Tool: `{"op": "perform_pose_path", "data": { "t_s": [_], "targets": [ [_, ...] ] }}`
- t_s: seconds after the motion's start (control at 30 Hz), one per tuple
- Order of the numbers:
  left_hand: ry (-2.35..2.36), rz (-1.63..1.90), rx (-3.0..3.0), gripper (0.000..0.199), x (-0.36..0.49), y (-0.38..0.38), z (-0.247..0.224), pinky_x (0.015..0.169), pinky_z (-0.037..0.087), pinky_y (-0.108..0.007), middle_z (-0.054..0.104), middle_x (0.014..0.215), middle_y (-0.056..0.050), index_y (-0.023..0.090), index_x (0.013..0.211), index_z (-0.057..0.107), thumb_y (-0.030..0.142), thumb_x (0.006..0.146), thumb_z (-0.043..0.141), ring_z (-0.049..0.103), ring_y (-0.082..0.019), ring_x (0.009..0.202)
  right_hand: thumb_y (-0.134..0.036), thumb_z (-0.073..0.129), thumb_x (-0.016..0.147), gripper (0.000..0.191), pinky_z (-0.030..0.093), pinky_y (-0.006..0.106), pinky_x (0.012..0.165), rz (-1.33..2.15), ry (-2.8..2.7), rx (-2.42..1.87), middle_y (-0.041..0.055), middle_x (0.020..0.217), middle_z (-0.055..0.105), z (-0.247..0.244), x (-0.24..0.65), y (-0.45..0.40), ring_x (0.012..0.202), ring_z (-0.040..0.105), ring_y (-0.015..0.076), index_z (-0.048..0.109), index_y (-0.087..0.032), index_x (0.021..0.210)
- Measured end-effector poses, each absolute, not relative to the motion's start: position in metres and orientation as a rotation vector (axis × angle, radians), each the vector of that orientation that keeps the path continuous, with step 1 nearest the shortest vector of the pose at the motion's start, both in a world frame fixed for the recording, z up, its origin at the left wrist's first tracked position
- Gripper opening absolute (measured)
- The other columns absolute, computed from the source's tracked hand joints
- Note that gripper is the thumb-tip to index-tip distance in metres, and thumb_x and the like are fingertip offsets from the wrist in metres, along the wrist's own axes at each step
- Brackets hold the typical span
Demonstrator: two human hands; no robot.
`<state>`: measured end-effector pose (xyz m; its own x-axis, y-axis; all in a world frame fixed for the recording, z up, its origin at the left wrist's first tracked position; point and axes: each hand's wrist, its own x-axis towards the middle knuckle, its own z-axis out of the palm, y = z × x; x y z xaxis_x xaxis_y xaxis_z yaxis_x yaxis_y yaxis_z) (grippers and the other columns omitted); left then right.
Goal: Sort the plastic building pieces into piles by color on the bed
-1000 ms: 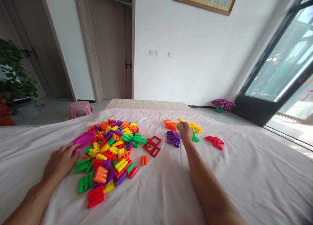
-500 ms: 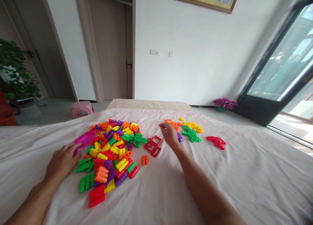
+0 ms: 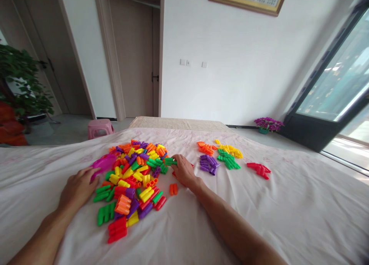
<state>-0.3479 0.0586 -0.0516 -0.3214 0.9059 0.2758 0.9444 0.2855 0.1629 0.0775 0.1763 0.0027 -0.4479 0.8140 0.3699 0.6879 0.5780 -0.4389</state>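
A mixed heap of bullet-shaped plastic building blocks (image 3: 135, 169) in red, yellow, green, orange and purple lies between my hands. At its left edge, my left hand (image 3: 79, 190) has its fingers closed on the rim of a magenta plastic piece (image 3: 102, 165), partly covered by blocks. My right hand (image 3: 183, 169) reaches to the heap's right side and pinches a green block (image 3: 169, 161). Beneath that hand, red frame-like pieces (image 3: 176, 175) are mostly hidden. A pair of joined orange blocks (image 3: 173, 189) lies just in front of them.
Right of the heap lie separate groups of orange (image 3: 205, 148), yellow (image 3: 230, 150), green (image 3: 228, 159), purple (image 3: 208, 164) and red blocks (image 3: 258, 169). All rest on a wrinkled pale cloth (image 3: 302, 203). A pink stool (image 3: 100, 128) stands beyond the cloth at left.
My right hand has moved left from beside the purple group to the heap, and now pinches a green block. The left hand stays at the magenta piece. The view has shifted slightly.
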Motion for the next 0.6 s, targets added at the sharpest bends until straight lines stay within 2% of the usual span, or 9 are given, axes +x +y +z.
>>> {"op": "perform_pose_path", "data": {
  "t_s": [0.1,0.23,0.43,0.6],
  "targets": [
    [-2.377,-0.402,-1.723,0.059,-0.348,0.059,-0.053,0.114,0.042,-0.048,0.062,0.143,-0.021,0.011,0.136,0.063,0.040,0.098,0.029,0.056,-0.032,0.136,-0.020,0.051,0.098,0.016,0.045,0.032,0.083,0.299,-2.206,-1.267,0.0090,0.111,0.069,0.005,0.085,0.179,0.098,0.064,0.0223,0.054,-0.022,0.114],
    [-2.348,-0.413,-1.699,0.051,-0.348,0.059,-0.056,0.111,0.045,-0.049,0.066,0.139,-0.019,0.018,0.133,0.065,0.036,0.096,0.035,0.059,-0.033,0.134,-0.020,0.045,0.100,0.019,0.040,0.029,0.071,0.277,-2.175,-1.403,0.0083,0.105,0.072,0.011,0.094,0.181,0.088,0.065,0.0219,0.049,-0.022,0.118],
    [-2.374,-0.407,-1.720,0.060,-0.348,0.058,-0.054,0.113,0.042,-0.048,0.061,0.143,-0.022,0.011,0.135,0.063,0.041,0.098,0.027,0.056,-0.033,0.135,-0.022,0.043,0.099,0.023,0.036,0.029,0.067,0.242,-2.222,-1.544,0.0101,0.103,0.075,0.016,0.099,0.177,0.085,0.068,0.0236,0.050,-0.020,0.121],
    [-2.387,-0.388,-1.711,0.059,-0.348,0.058,-0.053,0.113,0.042,-0.046,0.062,0.143,-0.020,0.012,0.137,0.063,0.040,0.097,0.029,0.056,-0.031,0.136,-0.028,0.050,0.099,0.036,0.038,0.029,0.070,0.215,-2.228,-1.578,0.0073,0.102,0.077,0.017,0.098,0.176,0.089,0.071,0.0240,0.050,-0.022,0.135]
  ]
}}
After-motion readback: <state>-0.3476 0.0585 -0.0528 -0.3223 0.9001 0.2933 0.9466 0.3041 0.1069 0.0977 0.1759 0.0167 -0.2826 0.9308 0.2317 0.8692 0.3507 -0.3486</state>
